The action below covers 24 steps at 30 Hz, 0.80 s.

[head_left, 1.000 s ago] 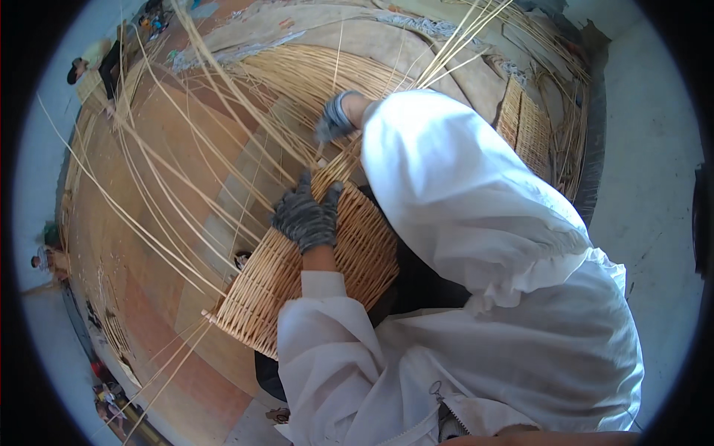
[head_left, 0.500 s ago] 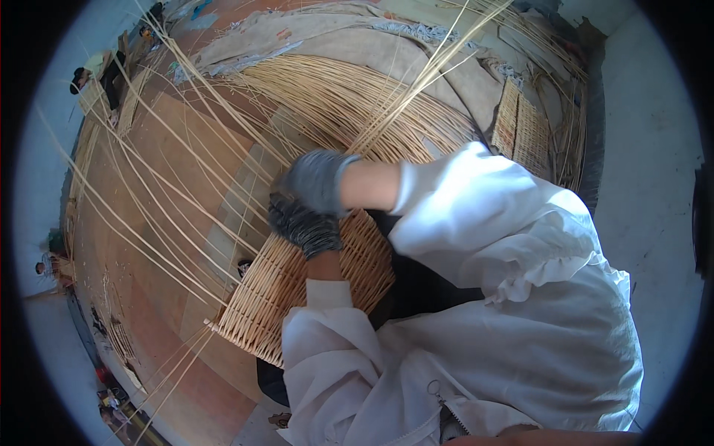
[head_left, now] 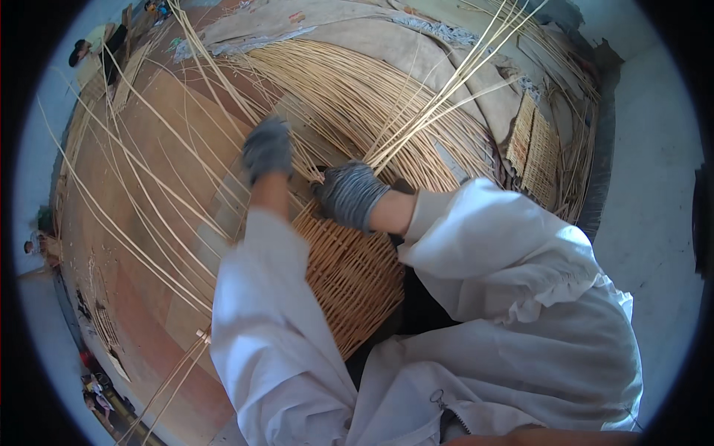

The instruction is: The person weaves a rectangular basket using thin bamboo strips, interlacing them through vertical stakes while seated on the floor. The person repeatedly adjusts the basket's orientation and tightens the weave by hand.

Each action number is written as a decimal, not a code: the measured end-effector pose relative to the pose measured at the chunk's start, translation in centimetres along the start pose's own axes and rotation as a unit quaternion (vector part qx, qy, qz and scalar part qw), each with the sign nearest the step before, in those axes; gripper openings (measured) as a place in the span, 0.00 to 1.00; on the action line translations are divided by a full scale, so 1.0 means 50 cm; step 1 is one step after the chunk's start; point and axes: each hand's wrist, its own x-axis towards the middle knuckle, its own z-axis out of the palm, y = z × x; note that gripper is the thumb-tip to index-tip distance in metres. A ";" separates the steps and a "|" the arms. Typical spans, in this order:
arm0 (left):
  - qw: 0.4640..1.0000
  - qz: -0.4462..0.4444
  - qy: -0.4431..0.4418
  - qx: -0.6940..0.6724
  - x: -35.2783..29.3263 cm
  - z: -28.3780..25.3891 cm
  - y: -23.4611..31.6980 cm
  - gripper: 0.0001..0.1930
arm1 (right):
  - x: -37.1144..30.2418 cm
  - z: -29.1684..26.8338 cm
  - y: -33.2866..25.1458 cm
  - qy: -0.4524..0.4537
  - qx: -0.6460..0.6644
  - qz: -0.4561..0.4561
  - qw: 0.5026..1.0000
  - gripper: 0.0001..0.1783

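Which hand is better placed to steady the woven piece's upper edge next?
Probably your right hand: it sits at the upper edge of the woven wicker piece, while your left hand, blurred, is farther out by the long canes.

Right hand [head_left: 351, 195] at the far edge of the basket [head_left: 349, 275]

I see the right hand, grey-gloved, curled at that edge, but I can't make out what its fingertips meet. The left hand [head_left: 268, 149], gloved and blurred, is farther off to the left, beside pale canes [head_left: 217, 68] fanning out. The white left sleeve [head_left: 275, 312] covers part of the basket for me. Beyond lies a heap of sticks [head_left: 335, 74], with a drab cloth [head_left: 401, 44] behind it. A woven panel [head_left: 537, 152] sits far right.
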 end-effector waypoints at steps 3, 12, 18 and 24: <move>0.991 -0.053 0.064 -0.105 0.015 0.046 0.024 0.23 | 0.019 -0.019 -0.030 0.000 0.047 0.061 0.997 0.20; 0.849 -0.168 0.498 -0.056 -0.703 0.062 -0.357 0.24 | -0.127 0.240 0.047 0.426 0.623 -0.040 0.655 0.16; 0.868 -0.303 0.290 -0.266 -0.784 0.107 -0.346 0.25 | -0.003 0.356 -0.022 0.407 0.289 0.213 0.840 0.23; 0.864 -0.294 0.301 -0.278 -0.754 0.107 -0.351 0.23 | 0.021 0.356 0.038 0.416 0.313 0.177 0.835 0.26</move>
